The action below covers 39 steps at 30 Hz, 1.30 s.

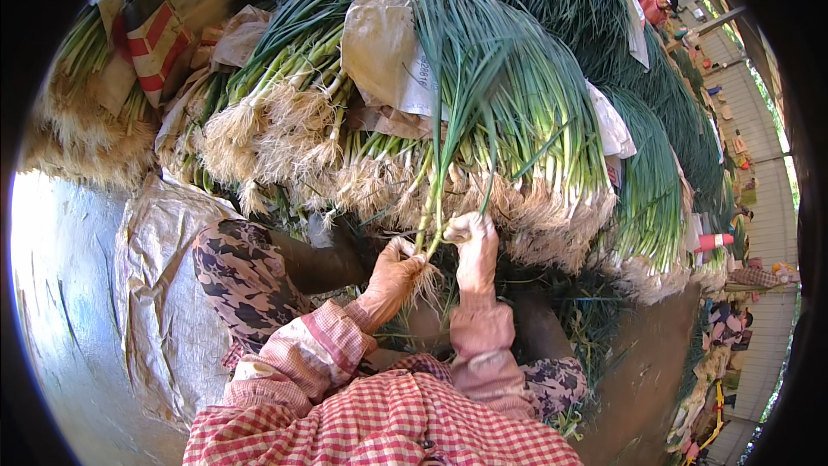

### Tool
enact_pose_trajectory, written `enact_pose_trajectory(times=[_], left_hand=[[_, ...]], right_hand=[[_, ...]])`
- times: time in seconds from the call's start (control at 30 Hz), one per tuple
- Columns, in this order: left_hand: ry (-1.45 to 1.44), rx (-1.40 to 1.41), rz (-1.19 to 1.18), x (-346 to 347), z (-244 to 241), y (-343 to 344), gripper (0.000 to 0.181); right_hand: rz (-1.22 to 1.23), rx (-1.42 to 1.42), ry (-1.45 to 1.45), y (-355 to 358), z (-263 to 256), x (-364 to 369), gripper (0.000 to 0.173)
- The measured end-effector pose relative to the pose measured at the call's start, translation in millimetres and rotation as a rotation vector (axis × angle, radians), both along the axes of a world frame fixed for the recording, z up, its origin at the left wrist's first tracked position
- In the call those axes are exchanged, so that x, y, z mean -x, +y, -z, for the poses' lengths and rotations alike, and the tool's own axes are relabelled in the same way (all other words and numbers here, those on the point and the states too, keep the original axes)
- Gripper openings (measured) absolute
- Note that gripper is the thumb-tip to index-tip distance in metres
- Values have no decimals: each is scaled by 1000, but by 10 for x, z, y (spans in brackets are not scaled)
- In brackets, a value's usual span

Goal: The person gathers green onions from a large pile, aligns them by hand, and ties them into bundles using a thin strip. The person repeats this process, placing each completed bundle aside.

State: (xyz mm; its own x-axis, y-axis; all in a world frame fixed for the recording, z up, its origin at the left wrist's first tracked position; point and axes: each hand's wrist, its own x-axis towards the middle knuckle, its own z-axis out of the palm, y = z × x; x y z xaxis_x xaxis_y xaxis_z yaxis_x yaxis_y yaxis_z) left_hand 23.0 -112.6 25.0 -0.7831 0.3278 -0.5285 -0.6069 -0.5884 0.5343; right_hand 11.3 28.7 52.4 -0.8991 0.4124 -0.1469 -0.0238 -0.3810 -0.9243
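Note:
My left hand (390, 277) pinches a few spring onions (442, 171) low on their stems, just above the pale roots (425, 286). Their long green leaves point away from me, over the pile. Close on the right, my right hand (475, 247) has curled fingers closed on a thin green leaf (490, 186), beside the held stems. Part of that grip is hidden by the fingers. Directly beyond both hands lies a large heap of spring onions (550, 103), roots facing me. A worn sack piece (381, 39) rests on the heap.
Root-heavy spring onions (275, 123) lie at the left, with another stack (647, 188) at the right. A crumpled plastic sheet (171, 310) covers wet floor beside my knee. Loose leaf scraps (585, 330) lie near my legs. Other people (653, 5) are along the far right.

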Motion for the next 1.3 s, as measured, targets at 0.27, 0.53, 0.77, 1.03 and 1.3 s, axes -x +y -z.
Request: enact_pose_trajectory(times=[0.27, 0.53, 0.77, 1.03, 1.3], left_hand=[[-21, -105, 110, -115, -95, -68, 20], [9, 14, 45, -8, 41, -193, 12], [-173, -41, -87, 307, -164, -296, 8], [364, 210, 262, 82, -29, -312, 23], [-54, -156, 259, 100, 36, -242, 12]], right_hand=[[-173, -22, -223, -97, -7, 276, 21], [-146, -208, -371, -131, 226, -273, 23], [-125, 38, -251, 284, 524, -347, 26], [-303, -1062, -346, -346, 278, -113, 27], [-172, 107, -233, -403, 217, -322, 21]])
